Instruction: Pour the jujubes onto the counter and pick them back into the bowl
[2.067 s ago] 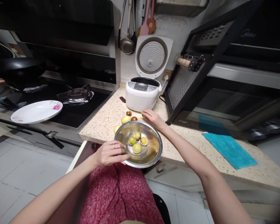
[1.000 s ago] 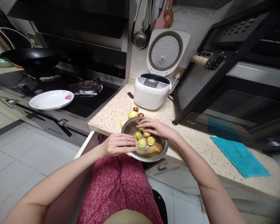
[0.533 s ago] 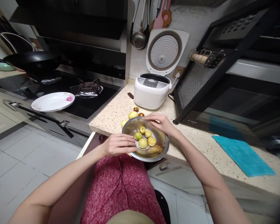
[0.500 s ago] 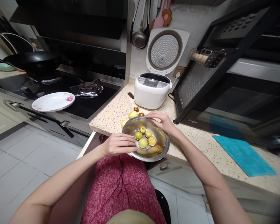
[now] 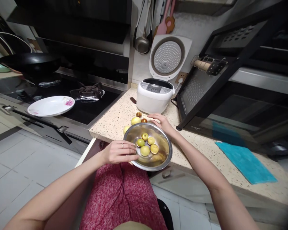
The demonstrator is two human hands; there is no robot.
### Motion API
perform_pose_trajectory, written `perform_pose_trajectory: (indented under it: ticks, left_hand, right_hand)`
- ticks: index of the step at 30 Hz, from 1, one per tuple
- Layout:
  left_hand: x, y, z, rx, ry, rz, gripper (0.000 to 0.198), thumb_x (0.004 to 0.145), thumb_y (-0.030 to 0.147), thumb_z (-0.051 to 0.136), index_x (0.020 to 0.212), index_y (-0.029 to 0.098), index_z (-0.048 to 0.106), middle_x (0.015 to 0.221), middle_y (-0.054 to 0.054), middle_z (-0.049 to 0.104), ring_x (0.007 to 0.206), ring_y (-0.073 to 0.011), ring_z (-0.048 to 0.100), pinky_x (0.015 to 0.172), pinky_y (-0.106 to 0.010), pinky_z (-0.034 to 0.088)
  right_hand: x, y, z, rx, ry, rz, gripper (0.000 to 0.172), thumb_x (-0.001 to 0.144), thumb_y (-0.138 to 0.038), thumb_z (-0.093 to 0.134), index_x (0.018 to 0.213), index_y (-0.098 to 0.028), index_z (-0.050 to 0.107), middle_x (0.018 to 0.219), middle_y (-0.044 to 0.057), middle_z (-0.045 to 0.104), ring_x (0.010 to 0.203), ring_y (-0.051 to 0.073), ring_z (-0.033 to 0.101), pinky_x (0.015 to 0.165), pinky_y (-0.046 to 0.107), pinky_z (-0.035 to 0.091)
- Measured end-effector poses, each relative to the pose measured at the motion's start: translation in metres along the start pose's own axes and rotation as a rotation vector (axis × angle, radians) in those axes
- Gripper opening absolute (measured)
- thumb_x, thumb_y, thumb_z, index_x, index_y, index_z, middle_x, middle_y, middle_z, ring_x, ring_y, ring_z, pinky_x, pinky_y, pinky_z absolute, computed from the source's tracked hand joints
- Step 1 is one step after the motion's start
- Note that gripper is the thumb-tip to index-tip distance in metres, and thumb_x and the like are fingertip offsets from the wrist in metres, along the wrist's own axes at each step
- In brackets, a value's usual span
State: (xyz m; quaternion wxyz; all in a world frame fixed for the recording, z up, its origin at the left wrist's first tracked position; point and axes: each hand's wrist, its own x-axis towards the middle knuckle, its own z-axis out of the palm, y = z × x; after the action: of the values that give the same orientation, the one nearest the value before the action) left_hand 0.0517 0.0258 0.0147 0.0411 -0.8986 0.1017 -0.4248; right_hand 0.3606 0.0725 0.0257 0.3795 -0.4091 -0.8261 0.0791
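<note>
A shiny metal bowl [image 5: 166,147] is tilted towards me at the counter's front edge, above my lap. Inside lie several yellow-green round fruits [image 5: 145,150], some of them cut open. My left hand [image 5: 120,151] grips the bowl's left rim, fingers over the edge and a thumb partly showing below. At the far right rim is my right hand [image 5: 162,124], its fingers stretched out and slightly apart; the rim hides part of it, so contact is unclear. Behind the bowl sit a yellow fruit [image 5: 135,120] and two small brown pieces, one a shiny brown piece [image 5: 139,114].
A white rice cooker [image 5: 153,101] stands with its lid up behind the bowl. To its right is a large black oven [image 5: 225,111], with a turquoise cloth [image 5: 246,163] in front. A floral white plate [image 5: 51,107] and a black wok [image 5: 30,62] are on the stove.
The view has shifted a little. The fingers of my right hand have lifted slightly from the bowl's far rim. My left hand keeps its grip on the bowl.
</note>
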Motion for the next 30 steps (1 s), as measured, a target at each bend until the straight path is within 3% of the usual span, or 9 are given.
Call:
perform_pose_trajectory:
  ticks: [9, 20, 24, 30]
  left_hand:
    - [-0.002, 0.000, 0.003, -0.015, 0.033, 0.019, 0.018, 0.098, 0.017, 0.060, 0.106, 0.011, 0.075, 0.097, -0.010, 0.080, 0.097, -0.0172, 0.077, 0.098, -0.034, 0.064]
    - [0.000, 0.000, 0.000, -0.011, 0.012, -0.013, 0.016, 0.098, 0.018, 0.061, 0.106, 0.015, 0.075, 0.101, -0.006, 0.081, 0.101, -0.0142, 0.077, 0.099, -0.031, 0.063]
    - [0.001, -0.001, -0.002, -0.010, -0.029, -0.007, 0.021, 0.102, 0.019, 0.054, 0.104, 0.016, 0.075, 0.099, -0.006, 0.081, 0.101, -0.0136, 0.077, 0.098, -0.030, 0.063]
    - [0.003, -0.001, -0.003, -0.015, -0.042, -0.005, 0.015, 0.097, 0.018, 0.061, 0.100, 0.015, 0.076, 0.096, -0.007, 0.081, 0.099, -0.0150, 0.077, 0.098, -0.030, 0.064]
  right_hand:
    - [0.020, 0.008, 0.016, 0.215, -0.180, 0.039, 0.032, 0.098, -0.033, 0.062, 0.127, -0.023, 0.069, 0.129, 0.011, 0.069, 0.119, 0.026, 0.066, 0.103, 0.045, 0.053]
    - [0.022, 0.001, 0.003, 0.343, -0.292, 0.170, 0.032, 0.092, -0.034, 0.067, 0.121, -0.020, 0.071, 0.122, 0.012, 0.072, 0.113, 0.028, 0.068, 0.100, 0.046, 0.053]
    - [0.023, -0.002, 0.001, 0.306, -0.283, 0.169, 0.032, 0.087, -0.032, 0.072, 0.117, -0.020, 0.072, 0.120, 0.011, 0.073, 0.110, 0.027, 0.068, 0.097, 0.043, 0.054]
    - [0.023, -0.003, -0.010, 0.108, -0.163, 0.033, 0.024, 0.088, -0.030, 0.072, 0.110, -0.020, 0.072, 0.108, 0.009, 0.075, 0.099, 0.024, 0.070, 0.093, 0.043, 0.056]
